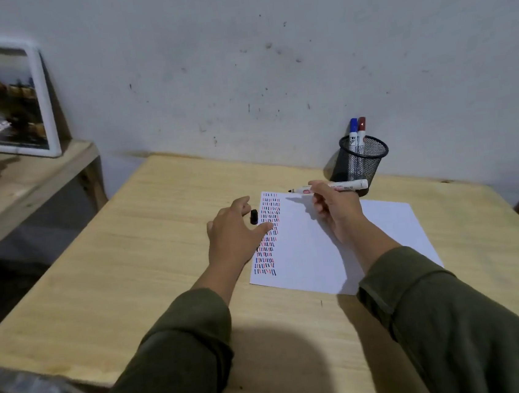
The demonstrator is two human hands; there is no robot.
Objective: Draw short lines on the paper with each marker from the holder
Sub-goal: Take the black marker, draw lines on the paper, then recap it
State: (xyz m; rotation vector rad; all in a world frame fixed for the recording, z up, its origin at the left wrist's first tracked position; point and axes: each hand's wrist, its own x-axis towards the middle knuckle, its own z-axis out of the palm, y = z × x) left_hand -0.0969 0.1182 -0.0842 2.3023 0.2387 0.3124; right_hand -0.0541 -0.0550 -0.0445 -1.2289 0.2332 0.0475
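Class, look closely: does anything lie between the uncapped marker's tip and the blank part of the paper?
Nothing visible does. The right hand holds the marker above the paper; the cap lies off its left edge by the left hand.

Dim, soft indoor light; a broad shadow falls on the table point(160, 238) near the bottom. Edges bend and blur, left worst.
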